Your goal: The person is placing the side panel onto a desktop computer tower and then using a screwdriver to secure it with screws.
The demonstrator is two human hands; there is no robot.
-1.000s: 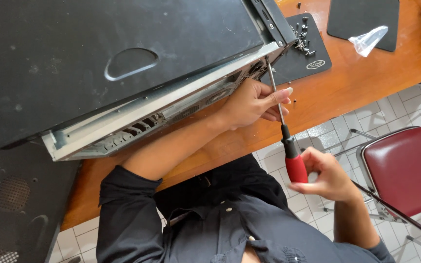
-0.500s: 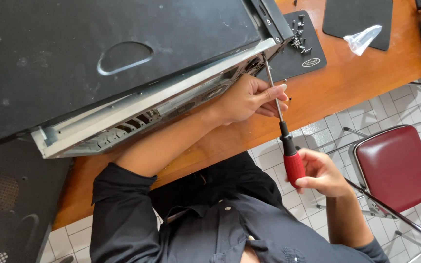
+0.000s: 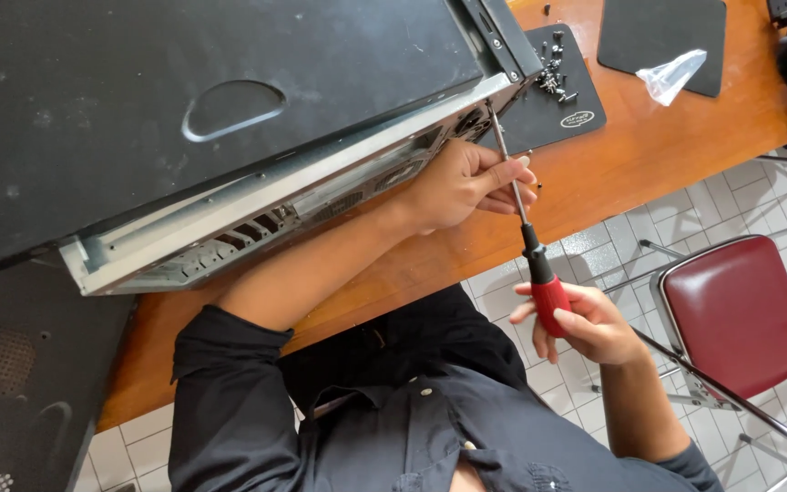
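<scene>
Both hands hold one long screwdriver [image 3: 530, 232]. At the bottom, the right hand [image 3: 589, 323] is wrapped tight around its red handle, out past the edge of the table and above the tiled floor [image 3: 594, 251]. Higher up, the left hand [image 3: 462, 187] pinches the thin metal rod with its fingertips [image 3: 519, 187] and keeps it straight. That rod slants up, and its tip meets the near corner of a big black computer case [image 3: 211, 100]. Lying on its side on the brown wooden table [image 3: 649, 155], the case shows its bare grey metal edge toward the person. Just beside that corner lies a small black mat [image 3: 571, 114] with a little heap of dark screws [image 3: 553, 77] on it. Farther along the table sits a second black mat [image 3: 662, 32], and a crumpled clear plastic bag [image 3: 671, 75] lies partly on it. A chair with a dark red seat [image 3: 735, 314] stands on the floor, near the right hand. The person wears a dark shirt [image 3: 366, 419] with buttons.
</scene>
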